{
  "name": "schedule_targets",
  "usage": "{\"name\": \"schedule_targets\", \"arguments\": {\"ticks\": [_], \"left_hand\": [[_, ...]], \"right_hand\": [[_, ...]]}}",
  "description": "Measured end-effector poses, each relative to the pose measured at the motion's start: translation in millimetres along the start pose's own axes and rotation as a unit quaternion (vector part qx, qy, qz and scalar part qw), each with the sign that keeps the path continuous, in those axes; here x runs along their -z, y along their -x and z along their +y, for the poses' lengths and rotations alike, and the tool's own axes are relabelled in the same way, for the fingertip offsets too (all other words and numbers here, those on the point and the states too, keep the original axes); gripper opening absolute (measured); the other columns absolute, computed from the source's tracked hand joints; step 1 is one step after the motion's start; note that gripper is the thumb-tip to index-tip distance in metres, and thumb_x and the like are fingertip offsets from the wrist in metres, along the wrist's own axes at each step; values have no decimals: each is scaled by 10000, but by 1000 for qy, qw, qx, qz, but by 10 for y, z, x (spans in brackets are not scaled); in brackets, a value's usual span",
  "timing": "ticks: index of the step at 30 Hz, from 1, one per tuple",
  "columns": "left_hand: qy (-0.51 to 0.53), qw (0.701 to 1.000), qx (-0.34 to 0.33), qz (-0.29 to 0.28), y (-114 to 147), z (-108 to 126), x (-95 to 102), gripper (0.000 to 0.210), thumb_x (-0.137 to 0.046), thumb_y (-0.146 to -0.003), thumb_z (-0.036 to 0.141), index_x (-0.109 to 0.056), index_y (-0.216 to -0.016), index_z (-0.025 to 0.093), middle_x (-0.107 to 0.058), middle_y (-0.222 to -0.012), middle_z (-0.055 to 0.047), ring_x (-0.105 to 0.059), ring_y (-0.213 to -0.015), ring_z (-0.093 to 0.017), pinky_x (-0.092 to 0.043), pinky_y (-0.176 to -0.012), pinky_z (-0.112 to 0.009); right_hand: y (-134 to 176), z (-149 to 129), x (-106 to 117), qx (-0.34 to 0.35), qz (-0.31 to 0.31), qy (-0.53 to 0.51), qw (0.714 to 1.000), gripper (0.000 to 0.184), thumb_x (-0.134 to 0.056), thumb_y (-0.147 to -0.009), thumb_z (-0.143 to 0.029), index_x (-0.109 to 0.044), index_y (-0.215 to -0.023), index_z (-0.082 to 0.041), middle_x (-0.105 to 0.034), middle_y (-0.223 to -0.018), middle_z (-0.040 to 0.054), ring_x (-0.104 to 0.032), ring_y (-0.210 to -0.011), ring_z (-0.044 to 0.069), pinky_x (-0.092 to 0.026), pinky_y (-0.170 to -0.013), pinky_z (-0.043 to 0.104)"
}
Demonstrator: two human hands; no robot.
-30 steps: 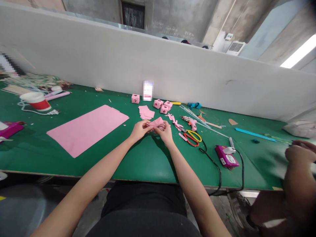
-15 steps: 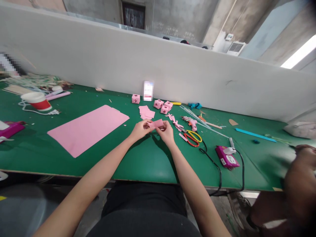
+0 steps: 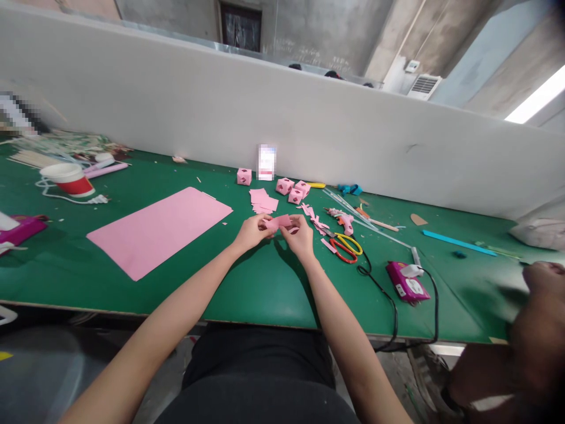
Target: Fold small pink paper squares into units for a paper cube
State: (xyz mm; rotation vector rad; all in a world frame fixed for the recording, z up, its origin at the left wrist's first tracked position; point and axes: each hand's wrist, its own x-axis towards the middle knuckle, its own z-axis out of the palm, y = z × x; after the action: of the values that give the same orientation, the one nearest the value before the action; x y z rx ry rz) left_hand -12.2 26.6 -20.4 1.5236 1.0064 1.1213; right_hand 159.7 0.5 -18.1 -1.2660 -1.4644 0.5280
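Between my two hands is a small folded piece of pink paper (image 3: 279, 222), held a little above the green table. My left hand (image 3: 252, 232) pinches its left end. At the right end, my right hand (image 3: 300, 237) grips it between thumb and fingers. Just beyond lie loose pink paper squares (image 3: 263, 202). Pink paper cubes with dark diamond-shaped openings stand behind them: one cube (image 3: 244, 176) on its own, and a group of cubes (image 3: 285, 186) to the right. Pink paper scraps (image 3: 315, 219) lie beside my right hand.
A large pink sheet (image 3: 161, 232) covers the left part of the green table (image 3: 260, 288). To the right are scissors (image 3: 346, 247), a glue gun (image 3: 346, 222) and a purple pack (image 3: 408, 281) with a black cord. A paper cup (image 3: 68, 179) stands left; another person's hand (image 3: 545, 277) is far right.
The folded pink paper has shifted its shape slightly between my fingers, its right end now more bent. My hands stay in nearly the same place. The other person's hand at right has moved slightly.
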Motion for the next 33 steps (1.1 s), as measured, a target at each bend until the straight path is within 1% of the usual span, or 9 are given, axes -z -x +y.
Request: {"name": "schedule_targets", "arguments": {"ticks": [6, 11, 13, 15, 18, 21, 28, 30, 33], "left_hand": [[2, 1000, 10, -6, 25, 35, -12, 390, -818, -678, 314, -629, -992, 178, -750, -773, -41, -737, -645, -230, -605, -670, -373], [-14, 1000, 3, -4, 16, -7, 26, 396, -800, -696, 296, -637, -1035, 173, -759, -809, -57, -747, -677, -238, -611, -670, -371], [-26, 1000, -9, 8, 5, -26, 41, 414, -796, -701, 298, -639, -1062, 170, -763, -827, -65, -746, -686, -234, -612, -675, -367], [-30, 999, -17, 9, 1, -31, 47, 436, -793, -703, 304, -636, -1087, 171, -764, -840, -66, -743, -697, -229, -609, -674, -356], [-33, 999, -24, -4, 15, -8, 38, 456, -785, -702, 322, -629, -1104, 174, -755, -838, -60, -733, -716, -222, -594, -657, -334], [-43, 999, -30, -11, 38, 25, 23, 450, -764, -711, 334, -626, -1110, 177, -744, -834, -56, -719, -727, -216, -570, -646, -317], [-131, 987, -87, 33, 48, 40, 3, 490, -720, -732, 275, -611, -1201, 189, -720, -824, -22, -680, -738, -183, -522, -704, -286], [-178, 977, -103, 46, 56, 54, 5, 529, -701, -742, 248, -593, -1257, 188, -678, -747, 11, -644, -677, -164, -496, -680, -268], [-229, 965, -119, 51, 77, 92, 7, 547, -688, -757, 236, -585, -1293, 191, -665, -744, 16, -634, -669, -163, -481, -675, -261]], "right_hand": [[-79, 112, 93, -6, 40, 0, 999, 318, -675, -754, -342, -585, -1038, -230, -721, -810, 10, -652, -675, 187, -510, -677, 318], [-178, 155, 297, -10, 187, 20, 982, 240, -595, -769, -330, -586, -973, -203, -669, -808, 26, -608, -706, 185, -499, -709, 328], [-189, 138, 330, -23, 198, 3, 980, 251, -589, -782, -354, -587, -980, -198, -659, -817, 34, -603, -731, 188, -501, -721, 332], [-174, 115, 300, -22, 161, -32, 986, 293, -604, -794, -387, -585, -1020, -202, -669, -863, 48, -618, -791, 194, -512, -750, 334], [-120, 95, 183, -24, 56, -84, 995, 418, -674, -788, -453, -583, -1121, -217, -699, -1005, 77, -649, -881, 201, -528, -761, 331], [-64, 94, 78, -34, -19, -86, 995, 493, -739, -749, -461, -603, -1164, -232, -716, -969, 49, -668, -835, 192, -534, -737, 325], [-4, 53, -13, -8, -61, -52, 997, 258, -686, -769, -388, -656, -964, -221, -718, -867, 25, -633, -759, 181, -503, -671, 305], [8, 38, -28, 8, -63, -20, 998, 176, -667, -777, -390, -641, -830, -225, -661, -762, 1, -573, -690, 165, -468, -630, 292], [21, 33, -46, 21, -56, 12, 998, 203, -662, -778, -405, -591, -716, -225, -561, -660, -25, -494, -621, 150, -422, -591, 286]]}}
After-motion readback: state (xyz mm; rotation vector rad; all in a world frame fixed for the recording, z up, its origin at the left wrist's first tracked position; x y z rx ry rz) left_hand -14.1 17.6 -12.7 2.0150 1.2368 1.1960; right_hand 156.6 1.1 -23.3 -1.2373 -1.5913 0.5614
